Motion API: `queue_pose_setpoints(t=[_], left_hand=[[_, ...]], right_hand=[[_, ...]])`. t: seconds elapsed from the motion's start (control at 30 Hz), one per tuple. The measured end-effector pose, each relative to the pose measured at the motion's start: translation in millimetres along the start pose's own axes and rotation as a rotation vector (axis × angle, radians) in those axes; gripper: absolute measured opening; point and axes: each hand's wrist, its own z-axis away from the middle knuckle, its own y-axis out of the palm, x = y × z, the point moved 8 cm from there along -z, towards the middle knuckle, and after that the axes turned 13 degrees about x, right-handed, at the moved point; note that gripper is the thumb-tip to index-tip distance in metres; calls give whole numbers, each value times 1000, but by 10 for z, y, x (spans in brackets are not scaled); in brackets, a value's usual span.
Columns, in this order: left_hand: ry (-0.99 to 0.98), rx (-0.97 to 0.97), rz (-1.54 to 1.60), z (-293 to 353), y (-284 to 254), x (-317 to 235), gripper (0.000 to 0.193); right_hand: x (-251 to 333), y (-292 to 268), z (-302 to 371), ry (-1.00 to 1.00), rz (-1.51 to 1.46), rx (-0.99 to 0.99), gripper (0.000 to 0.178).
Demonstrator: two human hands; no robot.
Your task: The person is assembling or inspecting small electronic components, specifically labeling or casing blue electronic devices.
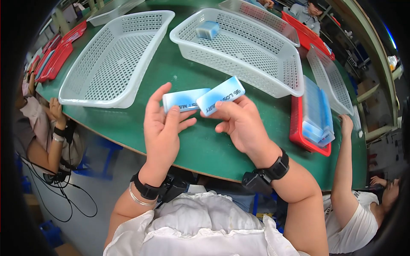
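My left hand is closed on a small flat blue-and-white box-shaped piece, thumb along its lower edge, index finger raised. Between the thumb and fingers of my right hand is a second blue-and-white piece, tilted up to the right. Its left end overlaps the right end of the first one. Dark lettering marks both faces. Both pieces are held above the green table, in front of the white baskets. Black straps with dark modules circle both my wrists.
A white perforated basket stands at left. Another basket at centre holds a few blue-and-white pieces. To the right, a red tray carries a stack of blue-and-white pieces. A co-worker's arm reaches the table at right; another person's hand is at left.
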Motion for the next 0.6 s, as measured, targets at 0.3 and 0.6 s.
queue_pose_setpoints(t=[0.3,0.6], left_hand=[[-5,-11,66,37,109,-14,41],[-48,-76,8,1,-93,-46,42]], right_hand=[[-146,79,46,139,195,42,32],[13,-149,23,24,374,-49,27]])
